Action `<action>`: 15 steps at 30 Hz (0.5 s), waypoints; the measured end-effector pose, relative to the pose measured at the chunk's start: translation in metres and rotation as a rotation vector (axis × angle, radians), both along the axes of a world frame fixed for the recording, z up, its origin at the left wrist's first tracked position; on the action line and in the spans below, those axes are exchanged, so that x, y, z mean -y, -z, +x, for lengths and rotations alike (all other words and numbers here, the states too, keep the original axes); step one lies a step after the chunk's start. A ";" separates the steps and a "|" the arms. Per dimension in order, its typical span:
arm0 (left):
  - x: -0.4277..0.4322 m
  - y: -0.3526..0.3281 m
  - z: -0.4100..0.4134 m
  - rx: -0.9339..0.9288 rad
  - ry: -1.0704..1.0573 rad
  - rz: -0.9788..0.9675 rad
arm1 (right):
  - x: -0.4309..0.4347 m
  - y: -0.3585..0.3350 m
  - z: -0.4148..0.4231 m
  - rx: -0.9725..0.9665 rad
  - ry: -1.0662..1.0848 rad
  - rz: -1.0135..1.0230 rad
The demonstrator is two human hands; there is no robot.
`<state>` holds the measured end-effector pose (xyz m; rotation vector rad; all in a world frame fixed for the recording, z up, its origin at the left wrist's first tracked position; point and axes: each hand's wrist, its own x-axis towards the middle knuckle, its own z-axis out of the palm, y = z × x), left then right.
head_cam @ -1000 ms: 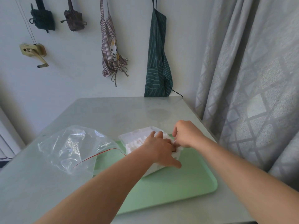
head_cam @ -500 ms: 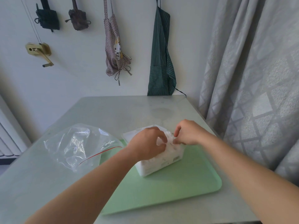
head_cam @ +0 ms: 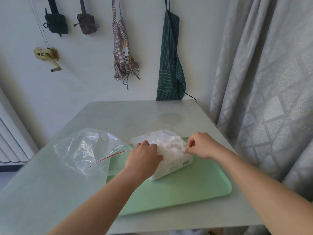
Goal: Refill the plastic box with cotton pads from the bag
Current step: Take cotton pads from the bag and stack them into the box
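A clear plastic box (head_cam: 176, 167) stands on a green tray (head_cam: 186, 190), heaped with white cotton pads (head_cam: 171, 146). Its open lid (head_cam: 149, 136) lies back behind it. My left hand (head_cam: 144, 158) rests fingers-down on the left side of the pile, pressing on the pads. At the pile's right edge my right hand (head_cam: 201, 146) pinches a pad between thumb and fingertips. The clear zip bag (head_cam: 88, 150) with a red seal line lies crumpled to the left, half on the tray, and looks empty.
The grey table (head_cam: 135, 119) ends at the wall behind and at a curtain (head_cam: 262, 82) close on the right. Aprons (head_cam: 169, 65) and small bags hang on the wall. A radiator (head_cam: 10, 146) stands at the left.
My left hand lifted, curled over the pile, then spread down on its left side. My right hand shifted slightly right along the box edge. The pads now stand higher in view.
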<state>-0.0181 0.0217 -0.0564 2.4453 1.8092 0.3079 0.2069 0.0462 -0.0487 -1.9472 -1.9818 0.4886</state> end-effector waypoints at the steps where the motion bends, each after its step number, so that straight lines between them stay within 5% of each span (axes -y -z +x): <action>1: -0.003 0.000 0.001 0.011 0.016 -0.007 | 0.001 0.000 -0.001 0.016 0.015 -0.018; 6: -0.017 -0.011 -0.005 0.057 0.125 -0.083 | 0.007 -0.015 0.003 0.141 -0.050 -0.194; 11: -0.032 -0.022 -0.016 0.069 0.126 -0.117 | 0.005 -0.020 0.007 0.003 -0.126 0.059; 15: -0.036 -0.015 -0.008 0.080 0.111 -0.191 | 0.000 -0.021 -0.012 0.119 -0.306 -0.020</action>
